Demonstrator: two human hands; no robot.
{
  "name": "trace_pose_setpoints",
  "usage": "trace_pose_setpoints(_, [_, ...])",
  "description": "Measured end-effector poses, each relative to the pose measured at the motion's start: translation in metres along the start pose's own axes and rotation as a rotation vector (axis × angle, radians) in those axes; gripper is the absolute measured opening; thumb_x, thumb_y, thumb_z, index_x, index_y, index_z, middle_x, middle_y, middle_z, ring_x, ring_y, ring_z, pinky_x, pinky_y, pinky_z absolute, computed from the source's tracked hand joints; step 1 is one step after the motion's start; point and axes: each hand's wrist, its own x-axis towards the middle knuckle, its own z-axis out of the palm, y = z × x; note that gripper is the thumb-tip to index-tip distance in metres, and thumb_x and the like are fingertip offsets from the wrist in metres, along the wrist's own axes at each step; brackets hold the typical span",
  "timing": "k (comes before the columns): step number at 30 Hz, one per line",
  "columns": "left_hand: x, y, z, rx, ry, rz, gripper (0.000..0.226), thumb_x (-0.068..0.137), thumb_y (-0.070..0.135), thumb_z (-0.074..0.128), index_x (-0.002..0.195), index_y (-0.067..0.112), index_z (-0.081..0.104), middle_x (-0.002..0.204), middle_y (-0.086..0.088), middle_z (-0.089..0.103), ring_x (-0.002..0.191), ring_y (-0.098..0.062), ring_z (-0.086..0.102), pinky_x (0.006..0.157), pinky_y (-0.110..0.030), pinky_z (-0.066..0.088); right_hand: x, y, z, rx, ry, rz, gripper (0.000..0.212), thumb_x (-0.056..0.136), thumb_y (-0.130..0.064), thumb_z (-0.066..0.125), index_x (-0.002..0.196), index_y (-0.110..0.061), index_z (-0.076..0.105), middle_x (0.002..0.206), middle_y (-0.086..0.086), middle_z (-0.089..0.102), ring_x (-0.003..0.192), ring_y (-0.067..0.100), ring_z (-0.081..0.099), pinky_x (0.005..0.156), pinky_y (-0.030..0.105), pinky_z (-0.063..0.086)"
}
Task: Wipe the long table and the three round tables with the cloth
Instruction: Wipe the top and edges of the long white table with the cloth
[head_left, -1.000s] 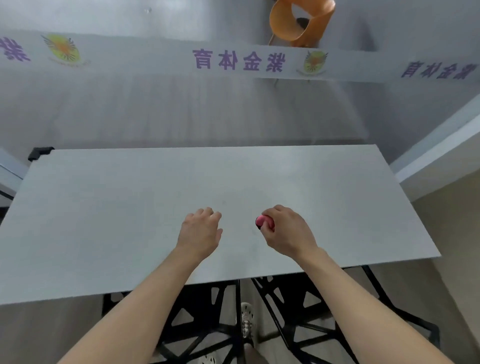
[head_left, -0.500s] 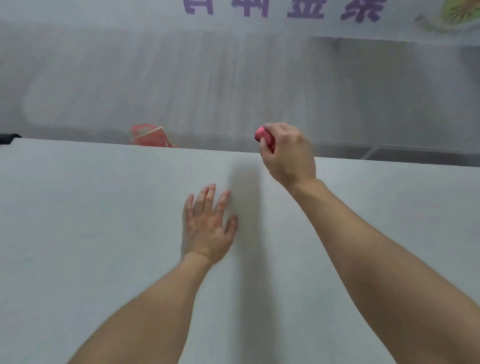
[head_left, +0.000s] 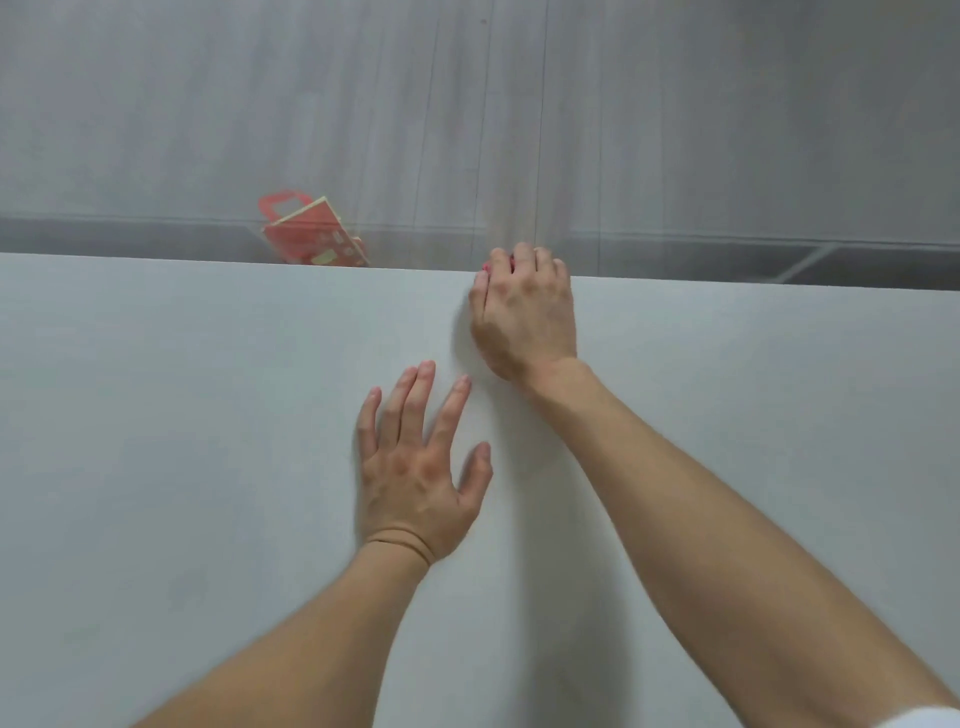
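The long grey table (head_left: 208, 441) fills the lower part of the head view. My right hand (head_left: 524, 312) is at the table's far edge, fingers curled round a small pink cloth (head_left: 487, 266), of which only a sliver shows past the knuckles. My left hand (head_left: 421, 467) lies flat on the tabletop nearer to me, fingers straight and spread, a little left of the right wrist.
A red carton with a handle (head_left: 311, 234) lies on the grey floor just beyond the table's far edge, left of my right hand. A dark strip runs along the floor behind the table.
My right hand with the cloth has come down from above the table onto its far edge. My left hand stays flat on the top. The view has tilted further down.
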Motion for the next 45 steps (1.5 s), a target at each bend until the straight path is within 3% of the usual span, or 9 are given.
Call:
trace_pose_setpoints(6, [-0.001, 0.004, -0.002, 0.016, -0.011, -0.01, 0.067, 0.101, 0.05, 0.052, 0.163, 0.024, 0.049, 0.173, -0.01, 0.035, 0.162, -0.03, 0.031, 0.129, -0.061, 0.023, -0.018, 0.074, -0.034, 0.102, 0.046, 0.044, 0.025, 0.106, -0.029, 0.052, 0.112, -0.009, 0.065, 0.098, 0.013, 0.07, 0.096, 0.036, 0.06, 0.086, 0.047, 0.048])
trace_pose_setpoints(9, [0.0, 0.004, -0.001, 0.013, -0.006, -0.011, 0.066, 0.101, 0.05, 0.052, 0.162, 0.023, 0.05, 0.172, -0.01, 0.037, 0.162, -0.031, 0.032, 0.129, -0.061, 0.023, -0.01, 0.034, -0.006, -0.003, 0.079, 0.097, 0.031, 0.103, -0.025, 0.043, 0.102, -0.007, 0.069, 0.1, 0.018, 0.069, 0.097, 0.04, 0.061, 0.092, 0.051, 0.047])
trace_pose_setpoints(14, [0.0, 0.002, -0.001, -0.006, 0.006, -0.011, 0.066, 0.101, 0.051, 0.052, 0.158, 0.018, 0.054, 0.17, -0.012, 0.04, 0.16, -0.033, 0.036, 0.129, -0.061, 0.024, 0.012, -0.055, 0.017, 0.123, -0.046, -0.153, 0.031, 0.106, -0.024, 0.047, 0.106, -0.007, 0.073, 0.104, 0.014, 0.074, 0.098, 0.037, 0.066, 0.086, 0.047, 0.048])
trace_pose_setpoints(21, [-0.001, 0.004, -0.006, 0.032, -0.05, -0.016, 0.066, 0.104, 0.051, 0.048, 0.165, 0.026, 0.044, 0.175, -0.009, 0.031, 0.164, -0.03, 0.027, 0.131, -0.059, 0.019, -0.026, 0.132, -0.059, -0.046, 0.082, 0.185, 0.037, 0.107, -0.029, 0.042, 0.101, -0.009, 0.072, 0.101, 0.016, 0.072, 0.098, 0.039, 0.06, 0.091, 0.048, 0.047])
trace_pose_setpoints(24, [0.0, 0.004, -0.006, 0.016, -0.039, -0.012, 0.065, 0.104, 0.049, 0.049, 0.164, 0.024, 0.046, 0.174, -0.01, 0.033, 0.163, -0.031, 0.029, 0.131, -0.06, 0.02, -0.014, 0.081, -0.035, -0.077, 0.142, 0.249, 0.028, 0.101, -0.022, 0.047, 0.091, -0.008, 0.069, 0.093, 0.018, 0.07, 0.091, 0.04, 0.062, 0.085, 0.048, 0.044])
trace_pose_setpoints(30, [-0.001, 0.003, -0.004, -0.003, 0.003, 0.026, 0.065, 0.1, 0.046, 0.054, 0.156, 0.014, 0.049, 0.165, -0.018, 0.044, 0.156, -0.039, 0.039, 0.128, -0.063, 0.024, 0.014, -0.075, 0.009, 0.056, -0.155, -0.123, 0.028, 0.104, -0.028, 0.045, 0.11, -0.018, 0.071, 0.111, 0.006, 0.073, 0.105, 0.028, 0.066, 0.087, 0.041, 0.043])
trace_pose_setpoints(39, [0.002, 0.004, -0.009, 0.047, -0.058, -0.007, 0.063, 0.105, 0.047, 0.046, 0.163, 0.024, 0.046, 0.173, -0.01, 0.033, 0.162, -0.032, 0.028, 0.131, -0.06, 0.02, -0.031, 0.191, -0.088, -0.07, 0.116, 0.369, 0.039, 0.101, -0.029, 0.039, 0.095, -0.008, 0.072, 0.097, 0.018, 0.071, 0.095, 0.041, 0.059, 0.092, 0.051, 0.047])
trace_pose_setpoints(42, [0.0, 0.005, -0.009, 0.048, -0.053, -0.006, 0.062, 0.105, 0.046, 0.047, 0.163, 0.023, 0.047, 0.173, -0.011, 0.034, 0.162, -0.032, 0.03, 0.13, -0.061, 0.021, -0.017, 0.112, -0.05, -0.077, 0.156, 0.383, 0.028, 0.097, -0.023, 0.045, 0.089, -0.007, 0.067, 0.091, 0.02, 0.068, 0.089, 0.042, 0.062, 0.088, 0.05, 0.046])
trace_pose_setpoints(45, [0.001, 0.002, -0.005, 0.021, -0.013, 0.002, 0.062, 0.102, 0.043, 0.052, 0.159, 0.019, 0.052, 0.17, -0.013, 0.039, 0.16, -0.034, 0.035, 0.129, -0.062, 0.023, 0.001, -0.019, -0.002, 0.04, 0.079, 0.104, 0.019, 0.092, -0.022, 0.054, 0.09, -0.013, 0.07, 0.09, 0.012, 0.072, 0.087, 0.036, 0.065, 0.083, 0.044, 0.043])
